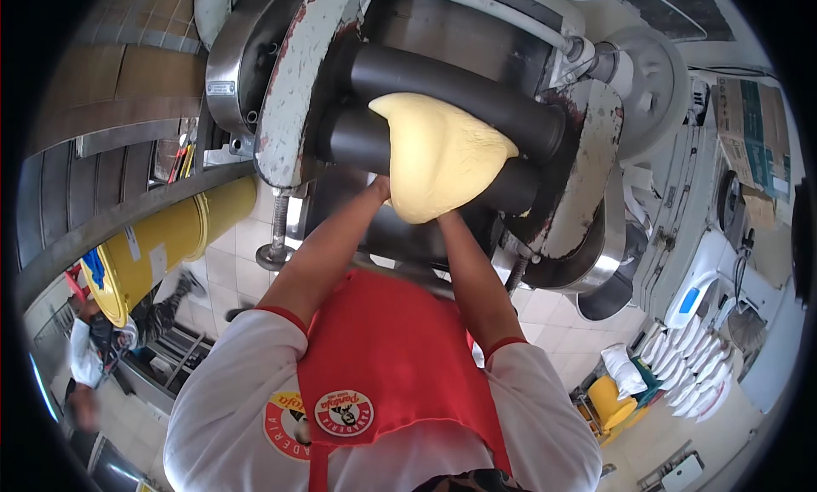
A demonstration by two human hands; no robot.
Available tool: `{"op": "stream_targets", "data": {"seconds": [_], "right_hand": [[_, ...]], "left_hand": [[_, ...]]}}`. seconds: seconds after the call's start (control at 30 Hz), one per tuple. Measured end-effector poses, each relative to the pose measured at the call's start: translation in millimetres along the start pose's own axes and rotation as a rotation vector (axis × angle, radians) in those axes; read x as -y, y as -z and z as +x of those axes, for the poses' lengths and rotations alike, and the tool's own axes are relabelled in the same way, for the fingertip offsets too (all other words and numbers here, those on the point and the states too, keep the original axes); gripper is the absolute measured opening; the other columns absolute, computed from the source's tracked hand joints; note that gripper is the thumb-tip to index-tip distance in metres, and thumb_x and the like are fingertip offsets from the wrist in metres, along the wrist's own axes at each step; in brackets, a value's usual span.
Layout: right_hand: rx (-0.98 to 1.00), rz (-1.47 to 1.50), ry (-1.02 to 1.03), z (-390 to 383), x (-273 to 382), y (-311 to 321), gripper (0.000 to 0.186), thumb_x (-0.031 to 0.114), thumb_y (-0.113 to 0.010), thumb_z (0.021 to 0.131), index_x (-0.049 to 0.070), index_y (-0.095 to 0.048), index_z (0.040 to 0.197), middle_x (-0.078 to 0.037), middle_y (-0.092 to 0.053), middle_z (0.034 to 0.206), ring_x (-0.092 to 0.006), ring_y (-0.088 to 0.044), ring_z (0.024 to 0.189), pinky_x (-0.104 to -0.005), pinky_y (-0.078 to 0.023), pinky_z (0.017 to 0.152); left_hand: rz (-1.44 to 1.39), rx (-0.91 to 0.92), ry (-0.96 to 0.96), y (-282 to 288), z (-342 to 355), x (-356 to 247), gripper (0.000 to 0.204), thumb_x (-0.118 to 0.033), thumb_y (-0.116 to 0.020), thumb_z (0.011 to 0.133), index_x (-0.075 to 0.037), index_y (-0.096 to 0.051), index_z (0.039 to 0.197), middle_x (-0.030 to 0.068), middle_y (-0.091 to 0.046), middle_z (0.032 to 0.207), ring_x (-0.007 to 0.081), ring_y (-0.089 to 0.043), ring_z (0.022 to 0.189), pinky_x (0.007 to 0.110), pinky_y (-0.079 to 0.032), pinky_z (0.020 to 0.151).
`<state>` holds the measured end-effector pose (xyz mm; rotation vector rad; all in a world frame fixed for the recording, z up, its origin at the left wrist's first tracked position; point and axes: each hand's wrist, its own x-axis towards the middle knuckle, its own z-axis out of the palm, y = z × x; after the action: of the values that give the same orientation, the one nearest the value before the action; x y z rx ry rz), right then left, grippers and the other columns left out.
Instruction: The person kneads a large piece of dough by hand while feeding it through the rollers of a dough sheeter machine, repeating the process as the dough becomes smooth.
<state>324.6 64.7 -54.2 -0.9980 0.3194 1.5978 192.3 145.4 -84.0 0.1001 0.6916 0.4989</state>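
A thick, smooth mass of pale yellow dough [447, 156] lies over the two dark rollers of a dough sheeter, its rounded near side hanging over the front roller [353, 140]. The back roller [408, 73] runs behind it, partly covered. My left hand [383, 188] is at the dough's lower left edge and holds it there, with most of its fingers out of sight beneath. From the right, my right forearm [466, 266] reaches under the dough's near edge. The dough hides my right hand and its fingers.
Worn, chipped side housings [298, 92] flank the rollers, and a metal bar [477, 11] crosses behind them. A large pulley wheel [651, 88] is at the far right. Yellow barrels [162, 249] lie left. Stacked white sacks [689, 364] sit at right. Another person [89, 347] is at lower left.
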Motion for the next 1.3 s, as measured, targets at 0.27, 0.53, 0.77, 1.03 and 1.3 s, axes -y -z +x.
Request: {"op": "stream_targets", "data": {"seconds": [0.27, 0.53, 0.77, 1.03, 1.3], "right_hand": [[-0.05, -0.034, -0.015, 10.0, -6.4, 6.6, 0.058, 0.044, -0.049, 0.107, 0.009, -0.044, 0.152, -0.01, -0.055, 0.148, -0.0264, -0.056, 0.133, -0.044, -0.048, 0.108], [-0.121, -0.17, 0.01, 15.8, 4.9, 24.4, 0.056, 0.042, -0.049, 0.107, 0.008, -0.046, 0.15, -0.011, -0.057, 0.146, -0.0266, -0.058, 0.13, -0.0438, -0.049, 0.106], [-0.234, -0.51, 0.077, 18.4, 49.9, 61.8, 0.054, 0.041, -0.049, 0.106, 0.006, -0.048, 0.148, -0.011, -0.059, 0.143, -0.0268, -0.059, 0.128, -0.0435, -0.05, 0.104], [-0.275, -0.672, 0.056, 41.6, 59.0, 72.1, 0.052, 0.039, -0.049, 0.106, 0.005, -0.05, 0.146, -0.012, -0.061, 0.141, -0.0269, -0.061, 0.125, -0.0432, -0.05, 0.103], [-0.316, -0.716, 0.061, 17.0, 30.8, 79.0, 0.05, 0.037, -0.049, 0.106, 0.004, -0.053, 0.143, -0.013, -0.063, 0.138, -0.0271, -0.063, 0.123, -0.0429, -0.051, 0.101]], "left_hand": [[0.266, -0.128, -0.081, -1.9, 15.4, 0.7, 0.052, -0.033, -0.063, 0.097, -0.004, -0.06, 0.139, 0.0154, -0.068, 0.134, 0.0318, -0.067, 0.118, 0.045, -0.053, 0.1], [1.065, -0.295, -0.224, 13.1, 18.3, -10.1, 0.05, -0.033, -0.063, 0.096, -0.004, -0.062, 0.137, 0.0164, -0.068, 0.132, 0.0332, -0.067, 0.117, 0.045, -0.054, 0.1], [1.699, -0.41, -0.214, 40.2, 16.1, -34.0, 0.049, -0.033, -0.063, 0.095, -0.004, -0.063, 0.135, 0.0174, -0.069, 0.131, 0.0344, -0.067, 0.117, 0.046, -0.054, 0.099], [2.026, -0.433, -0.071, 61.2, 11.9, -56.4, 0.048, -0.033, -0.062, 0.094, -0.005, -0.065, 0.132, 0.0185, -0.07, 0.129, 0.0358, -0.067, 0.116, 0.046, -0.054, 0.099], [2.234, -0.389, 0.079, 71.5, -1.3, -57.0, 0.046, -0.032, -0.062, 0.093, -0.005, -0.067, 0.13, 0.0195, -0.07, 0.127, 0.0372, -0.067, 0.116, 0.046, -0.054, 0.098]]}}
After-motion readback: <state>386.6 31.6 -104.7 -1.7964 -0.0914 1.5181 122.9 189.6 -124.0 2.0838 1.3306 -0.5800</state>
